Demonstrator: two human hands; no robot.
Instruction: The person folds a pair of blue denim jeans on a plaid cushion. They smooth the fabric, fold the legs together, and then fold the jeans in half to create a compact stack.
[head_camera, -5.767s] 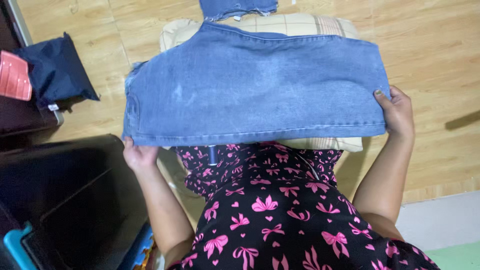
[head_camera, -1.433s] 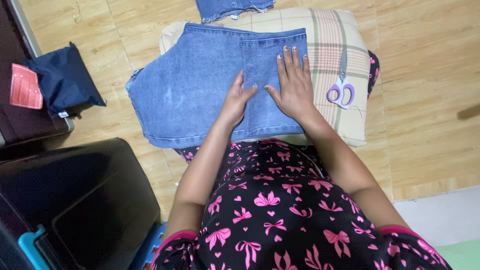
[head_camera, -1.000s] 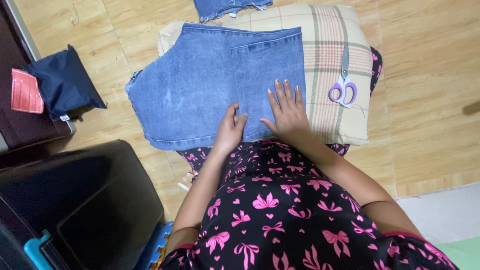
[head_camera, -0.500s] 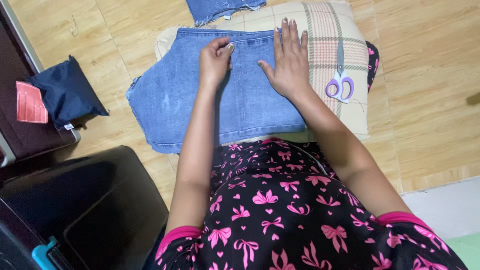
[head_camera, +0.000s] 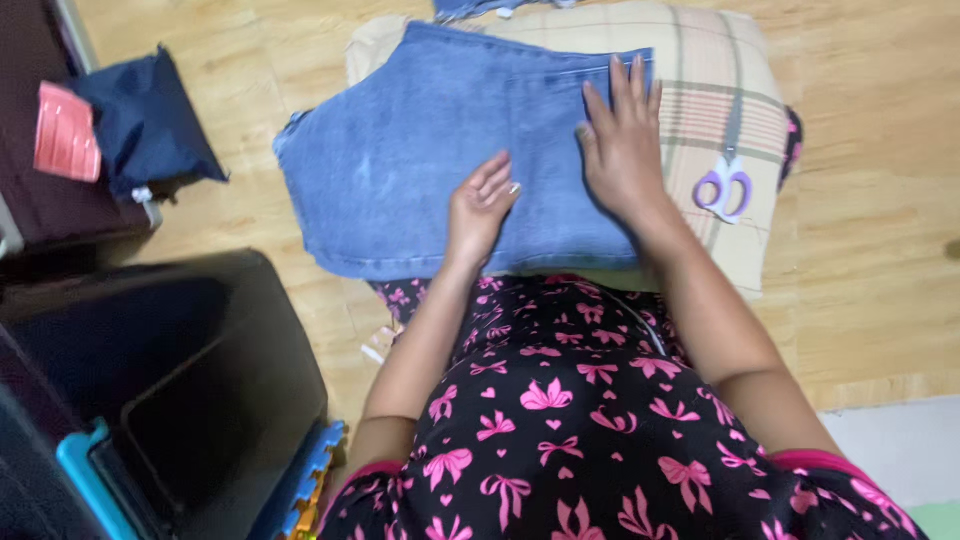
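Lying folded on a plaid cushion (head_camera: 700, 80), the blue denim piece (head_camera: 420, 160) sits directly under both hands. The left hand (head_camera: 480, 205) rests flat on the near middle of the cloth, its fingers (head_camera: 495, 175) straight and held close together, pointing away from the body; it pinches nothing. The right hand (head_camera: 622, 150) presses palm-down on the denim's right part, close to the folded edge, with its fingers (head_camera: 628, 85) extended and slightly fanned, the tips reaching nearly to the far hem. Neither hand grips the fabric; both simply lie on top of it.

The denim is mid-blue and faded, with a paler worn patch toward its left half. Its right side is doubled over, so a straight vertical edge runs just beside the right hand. The far edge shows a stitched seam, and the near edge ends in a hem just in front of the person's black dress with pink bows (head_camera: 560, 420). The left portion of the cloth hangs past the cushion onto the wooden floor (head_camera: 880, 200), where its corner looks frayed.

Purple-handled scissors (head_camera: 725, 185) lie on the cushion, just right of the right hand and apart from the denim. A dark navy bag (head_camera: 150, 120) sits on the floor well to the left, and a black bin (head_camera: 170, 390) stands near the left arm.
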